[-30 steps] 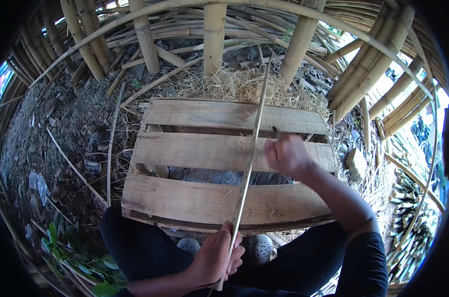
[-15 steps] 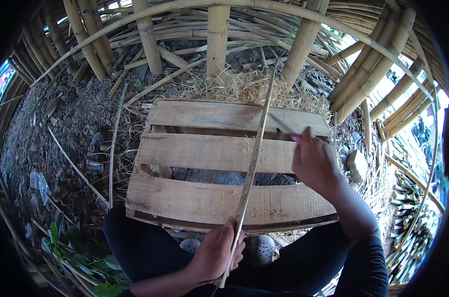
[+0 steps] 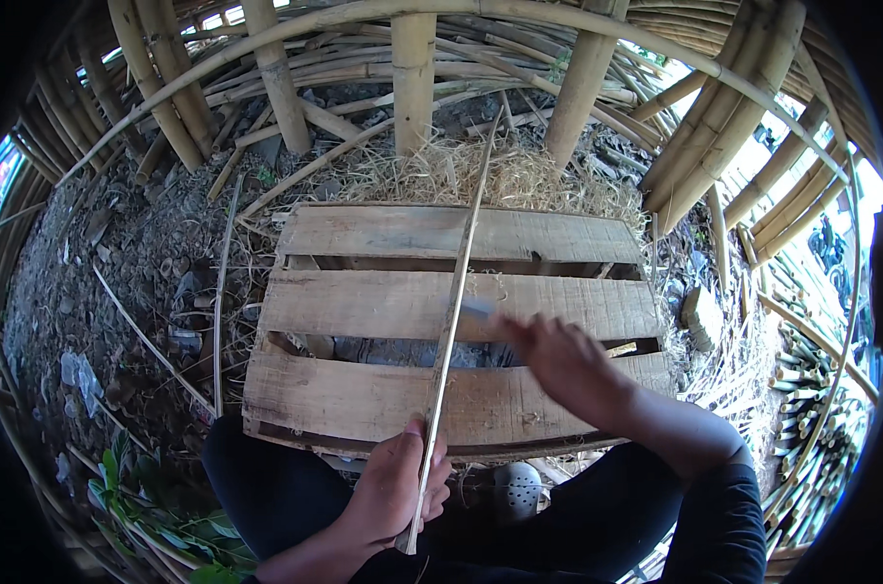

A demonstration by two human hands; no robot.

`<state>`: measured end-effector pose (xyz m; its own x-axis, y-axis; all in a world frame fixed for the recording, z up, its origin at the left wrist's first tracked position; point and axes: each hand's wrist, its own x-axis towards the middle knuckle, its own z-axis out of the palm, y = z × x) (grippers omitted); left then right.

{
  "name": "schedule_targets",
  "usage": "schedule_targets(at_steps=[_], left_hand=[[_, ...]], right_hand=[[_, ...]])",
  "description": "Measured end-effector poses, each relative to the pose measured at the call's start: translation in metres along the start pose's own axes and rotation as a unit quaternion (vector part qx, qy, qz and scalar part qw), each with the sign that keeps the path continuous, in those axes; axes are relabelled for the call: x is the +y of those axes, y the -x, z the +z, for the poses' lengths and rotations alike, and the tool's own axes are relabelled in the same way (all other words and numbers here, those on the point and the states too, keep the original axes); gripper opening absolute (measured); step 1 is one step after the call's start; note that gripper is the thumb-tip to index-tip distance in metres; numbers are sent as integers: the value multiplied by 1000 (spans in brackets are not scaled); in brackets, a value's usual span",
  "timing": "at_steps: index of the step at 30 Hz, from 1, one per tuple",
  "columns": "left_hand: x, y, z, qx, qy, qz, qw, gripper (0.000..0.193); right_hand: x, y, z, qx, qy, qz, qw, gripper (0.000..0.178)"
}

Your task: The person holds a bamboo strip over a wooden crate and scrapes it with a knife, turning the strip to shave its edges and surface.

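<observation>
A long, thin bamboo strip (image 3: 441, 370) slants across the slatted wooden crate (image 3: 344, 399) in front of me, its far tip reaching past the back slat. Near my lap, my left hand (image 3: 395, 487) is closed around the strip's lower end. My right hand (image 3: 570, 372), smeared by motion, grips a knife (image 3: 476, 309) over the middle slat. The blurred blade lies close to the right side of the strip; whether it touches cannot be made out. The knife's handle is mostly hidden in my fingers.
Pale shavings (image 3: 461, 175) are heaped behind the crate, by upright bamboo posts (image 3: 414, 88). Other strips (image 3: 221, 302) lie on the littered ground to the left. Cut bamboo poles (image 3: 806, 419) are stacked at the right. Green leaves (image 3: 120, 487) are at lower left.
My right hand and the knife have swung left and toward me, near the strip. My left hand and the strip have shifted slightly left in the picture.
</observation>
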<state>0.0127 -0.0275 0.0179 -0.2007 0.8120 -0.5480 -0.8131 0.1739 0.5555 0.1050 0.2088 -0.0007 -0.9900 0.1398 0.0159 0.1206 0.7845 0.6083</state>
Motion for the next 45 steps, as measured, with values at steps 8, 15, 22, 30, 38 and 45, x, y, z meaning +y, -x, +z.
schedule_targets(at_steps=[8, 15, 22, 30, 38, 45], left_hand=[[1, 1, -1, 23, -7, -11, 1000, 46], [3, 1, 0, 6, -8, -8, 1000, 45], [5, 3, 4, 25, -15, -2, 1000, 45], [6, 3, 1, 23, -14, 1, 1000, 44], [12, 7, -12, -25, -15, 16, 999, 43], [13, 7, -11, 3, 16, 12, 1000, 42]], right_hand=[[15, 13, -32, -76, -159, 32, 984, 59], [1, 17, -6, -176, 168, 138, 960, 48], [-2, 35, -64, -24, -83, -93, 992, 52], [-26, 51, -63, -98, 38, 39, 994, 47], [-46, 56, -110, -148, -64, 108, 981, 51], [-59, 53, -120, -87, -176, 26, 980, 54]])
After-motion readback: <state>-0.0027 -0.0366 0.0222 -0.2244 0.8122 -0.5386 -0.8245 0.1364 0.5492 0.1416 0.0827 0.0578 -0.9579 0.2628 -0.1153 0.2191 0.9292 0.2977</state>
